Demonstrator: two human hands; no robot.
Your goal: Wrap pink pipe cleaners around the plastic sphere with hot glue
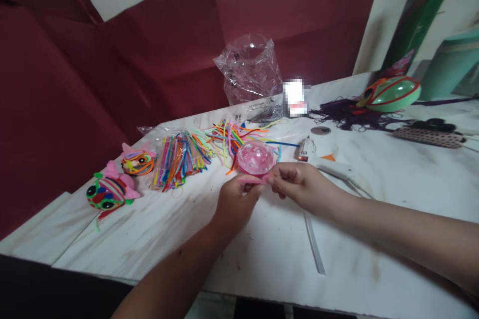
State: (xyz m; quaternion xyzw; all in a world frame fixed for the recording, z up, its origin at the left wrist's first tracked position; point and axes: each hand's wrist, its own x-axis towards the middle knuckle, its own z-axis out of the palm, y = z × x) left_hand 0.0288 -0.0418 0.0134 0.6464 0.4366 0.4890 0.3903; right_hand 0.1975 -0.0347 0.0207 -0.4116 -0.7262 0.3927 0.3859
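Observation:
My left hand (237,202) and my right hand (299,184) are close together over the middle of the white table. Between them, the fingertips of both pinch a thin pink piece (250,179), which looks soft and flat; its full shape is hidden by my fingers. Just beyond it is a pink, bowl-like half shell (256,158) with whitish patches inside. I cannot tell whether the shell touches my fingers. A white glue gun (333,167) lies past my right hand. Colourful pipe cleaners (183,159) spread out to the left of the shell.
Two decorated fish-like figures (108,192) sit at the left. A clear plastic bag (252,72) stands at the back. Farther right are a green balloon (396,93), dark purple strands (342,112) and a dotted pink item (430,137). A pale strip (314,244) lies near the front.

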